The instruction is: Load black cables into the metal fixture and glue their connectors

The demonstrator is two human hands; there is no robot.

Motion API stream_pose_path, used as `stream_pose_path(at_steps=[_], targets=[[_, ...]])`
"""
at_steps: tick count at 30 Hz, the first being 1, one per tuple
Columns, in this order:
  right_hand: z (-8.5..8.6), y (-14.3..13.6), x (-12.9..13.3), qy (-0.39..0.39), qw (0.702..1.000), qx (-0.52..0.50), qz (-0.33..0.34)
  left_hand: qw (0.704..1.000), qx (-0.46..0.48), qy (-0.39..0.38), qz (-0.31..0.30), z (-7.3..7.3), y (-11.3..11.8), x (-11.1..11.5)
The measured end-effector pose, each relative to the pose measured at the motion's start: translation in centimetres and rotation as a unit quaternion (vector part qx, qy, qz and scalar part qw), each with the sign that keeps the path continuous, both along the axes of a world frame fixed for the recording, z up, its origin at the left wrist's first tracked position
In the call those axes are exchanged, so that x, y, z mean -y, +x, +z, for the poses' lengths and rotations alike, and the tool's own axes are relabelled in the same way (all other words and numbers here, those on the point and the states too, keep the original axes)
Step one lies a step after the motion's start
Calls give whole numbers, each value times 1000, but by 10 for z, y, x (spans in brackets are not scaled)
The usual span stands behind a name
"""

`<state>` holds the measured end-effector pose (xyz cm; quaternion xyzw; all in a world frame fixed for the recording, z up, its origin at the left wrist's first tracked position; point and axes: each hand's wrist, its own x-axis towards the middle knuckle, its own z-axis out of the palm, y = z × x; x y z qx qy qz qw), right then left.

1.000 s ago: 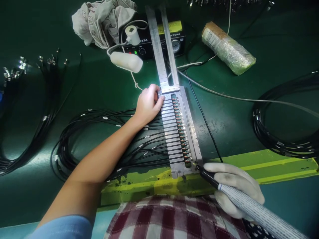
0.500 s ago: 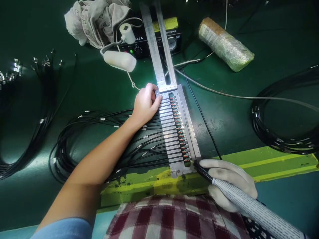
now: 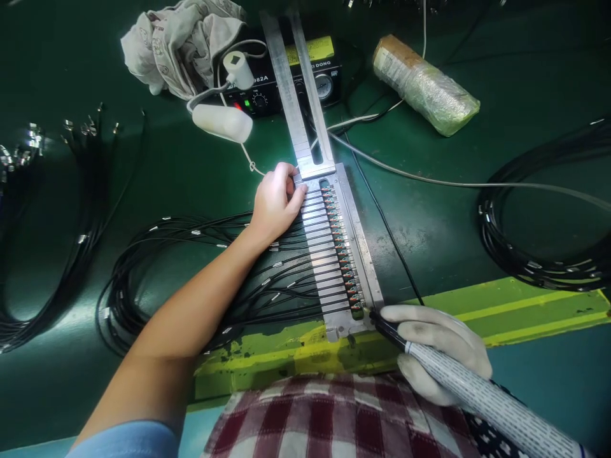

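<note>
My bare left hand (image 3: 278, 202) pinches the upper left edge of a long metal fixture (image 3: 317, 254), thumb on top, other fingertips partly hidden. Thin black cables (image 3: 267, 280) run in from the left and lie side by side across the fixture. Their ends, with small orange and green parts (image 3: 340, 245), form a row along its slot. In a white glove, my right hand (image 3: 443, 346) is closed around a pen-shaped tool (image 3: 477, 388) with a black front and a white, dark-patterned barrel. The tool's tip is at the lowest cable end; whether it touches is too small to tell.
Behind the fixture stands a black control box (image 3: 267, 89) with knobs and a gauge. A crumpled cloth (image 3: 186, 48), a white corded piece (image 3: 222, 123) and a plastic-wrapped roll (image 3: 424, 83) lie around it. Coiled black cables (image 3: 539, 273) lie at right, cable bundles (image 3: 81, 254) at left.
The view has shifted slightly. Both hands keep their places on the fixture and the tool. The red light on the control box looks brighter now.
</note>
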<state>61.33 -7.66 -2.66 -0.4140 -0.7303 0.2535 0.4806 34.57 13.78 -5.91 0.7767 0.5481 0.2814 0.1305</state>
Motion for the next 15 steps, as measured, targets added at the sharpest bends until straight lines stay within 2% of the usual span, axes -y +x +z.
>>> stream_pose_path(at_steps=[11, 15], targets=[[4, -2, -2, 3, 1000, -20, 7, 1000, -4, 8, -4, -1, 0, 0], [11, -6, 1, -27, 999, -10, -32, 1000, -11, 1, -3, 0, -1, 0]])
